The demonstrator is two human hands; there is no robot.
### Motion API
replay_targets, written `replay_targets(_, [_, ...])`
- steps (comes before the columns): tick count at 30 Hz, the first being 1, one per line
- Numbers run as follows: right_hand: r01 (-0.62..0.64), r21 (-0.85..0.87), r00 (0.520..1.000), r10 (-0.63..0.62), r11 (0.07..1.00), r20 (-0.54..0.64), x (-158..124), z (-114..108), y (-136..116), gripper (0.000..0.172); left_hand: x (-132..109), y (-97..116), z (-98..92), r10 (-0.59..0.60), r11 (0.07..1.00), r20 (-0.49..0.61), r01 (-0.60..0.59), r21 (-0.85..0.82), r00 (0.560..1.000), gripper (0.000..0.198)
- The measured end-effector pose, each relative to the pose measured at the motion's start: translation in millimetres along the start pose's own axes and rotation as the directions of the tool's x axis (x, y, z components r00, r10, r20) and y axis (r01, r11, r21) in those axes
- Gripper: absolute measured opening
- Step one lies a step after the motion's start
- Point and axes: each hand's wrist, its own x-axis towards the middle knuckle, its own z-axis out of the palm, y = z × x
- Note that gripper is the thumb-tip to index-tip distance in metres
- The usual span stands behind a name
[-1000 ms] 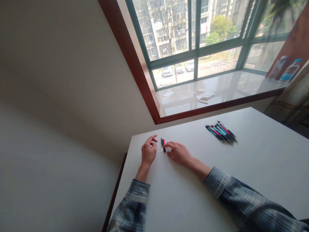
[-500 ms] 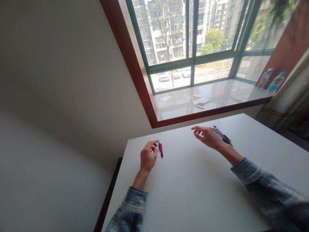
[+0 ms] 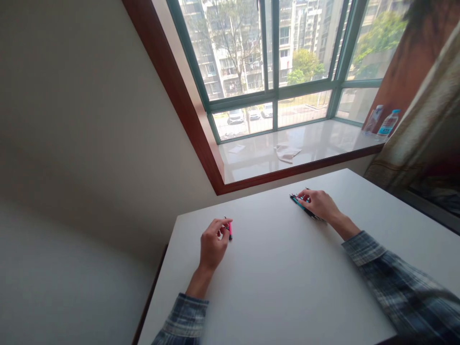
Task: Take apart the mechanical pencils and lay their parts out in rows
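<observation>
At the left, my left hand [image 3: 212, 244] has its fingers curled round a small group of pens, with the thumb and forefinger against them. A pink pen [image 3: 230, 230] with a dark end shows beyond the fingertips, and darker pens beside it are partly hidden. Further right, my right hand [image 3: 321, 205] bends down over a second bunch of pens [image 3: 302, 205], its fingertips together on them. Black and teal barrels stick out to the left of these fingers. The rest of that bunch is under the hand. Both bunches lie on the white table [image 3: 273, 268].
Behind the table's far edge is a window sill with a crumpled pale cloth [image 3: 286, 153] and a flat white paper [image 3: 236, 149]. Clear plastic bottles [image 3: 388, 123] stand at its right end, beside a curtain [image 3: 406, 139]. A wall borders the left side.
The view has swung a little to the right. My right hand has come down onto the right bunch of pens, and my left fingers have moved over the left pens.
</observation>
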Motion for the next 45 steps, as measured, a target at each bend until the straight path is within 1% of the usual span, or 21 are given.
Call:
replay_targets(3, [0.019,-0.016,0.999,-0.019,1.0,0.032,-3,3,-4,0.022,-6,12,4.3,0.048,0.998,0.018,-0.048,-0.031,0.999,0.031])
replay_targets(6, [0.018,-0.022,0.999,-0.018,1.0,0.033,-5,8,-5,0.022,-16,25,14.2,0.128,0.988,0.105,-0.117,-0.102,0.986,0.035])
replay_targets(8, [0.014,-0.019,1.0,-0.014,1.0,0.014,-6,12,-6,0.024,-23,32,21.3,0.192,0.974,0.201,-0.161,-0.161,0.961,0.04])
replay_targets(11, [0.01,-0.005,1.0,-0.01,1.0,-0.014,-5,16,-9,0.029,-30,37,28.5,0.236,0.958,0.301,-0.169,-0.232,0.924,0.043])
replay_targets(14, [0.032,0.032,0.999,-0.031,0.999,-0.015,-4,18,-10,0.03,-32,38,30.4,0.235,0.954,0.342,-0.149,-0.26,0.91,0.043])
replay_targets(17, [0.053,0.065,0.998,-0.05,0.997,-0.038,-5,20,-10,0.033,-31,35,29.4,0.196,0.962,0.348,-0.111,-0.25,0.917,0.042])
replay_targets(22, [0.023,0.091,0.998,-0.017,0.996,-0.06,-10,15,-16,0.045,-32,32,27.3,0.15,0.971,0.346,-0.071,-0.23,0.926,0.04])
replay_targets(24, [0.024,0.157,0.996,-0.011,0.987,-0.087,-12,7,-23,0.047,-33,31,27.0,0.149,0.969,0.346,-0.067,-0.236,0.927,0.039])
replay_targets(26, [0.027,0.287,0.994,0.004,0.957,-0.106,-13,-1,-32,0.048,-33,31,27.0,0.154,0.968,0.355,-0.067,-0.244,0.922,0.037])
replay_targets(28, [0.011,0.47,0.997,0.027,0.883,-0.075,-14,-5,-42,0.049,-33,30,27.5,0.151,0.965,0.366,-0.057,-0.256,0.918,0.033])
replay_targets(29, [-0.008,0.567,0.999,0.036,0.824,-0.037,-15,-4,-47,0.049,-34,30,28.0,0.143,0.962,0.369,-0.042,-0.269,0.918,0.03])
replay_targets(31, [-0.079,0.745,0.997,0.041,0.662,0.069,-17,3,-57,0.047,-33,28,29.4,0.105,0.948,0.375,0.021,-0.318,0.921,0.025])
replay_targets(33, [-0.185,0.87,0.981,0.033,0.456,0.191,-22,14,-68,0.043,-33,27,30.8,0.042,0.911,0.386,0.124,-0.394,0.922,0.03])
replay_targets(35, [-0.301,0.927,0.953,0.029,0.225,0.302,-29,25,-82,0.038,-31,27,31.0,-0.029,0.841,0.399,0.238,-0.485,0.917,0.044])
replay_targets(37, [-0.381,0.924,0.923,0.046,-0.001,0.381,-35,31,-97,0.039,-28,30,29.3,-0.098,0.749,0.399,0.332,-0.574,0.912,0.055])
replay_targets(38, [-0.403,0.911,0.911,0.06,-0.093,0.409,-39,33,-106,0.04,-27,31,27.8,-0.133,0.703,0.393,0.366,-0.61,0.91,0.059])
replay_targets(39, [-0.42,0.894,0.899,0.065,-0.157,0.433,-42,34,-115,0.039,-25,33,26.0,-0.167,0.66,0.383,0.392,-0.641,0.908,0.061])
replay_targets(40, [-0.436,0.878,0.888,0.064,-0.197,0.455,-45,34,-123,0.039,-24,35,24.0,-0.2,0.62,0.373,0.412,-0.668,0.906,0.062])
replay_targets(41, [-0.453,0.865,0.88,0.05,-0.214,0.473,-48,34,-132,0.038,-22,36,22.2,-0.23,0.582,0.364,0.428,-0.692,0.902,0.063])
replay_targets(43, [-0.498,0.838,0.86,-0.005,-0.222,0.51,-55,35,-146,0.036,-21,38,19.2,-0.274,0.5,0.363,0.454,-0.737,0.891,0.064])
replay_targets(45, [-0.548,0.812,0.835,-0.087,-0.202,0.543,-63,37,-156,0.036,-20,38,17.7,-0.299,0.433,0.369,0.47,-0.769,0.88,0.065])
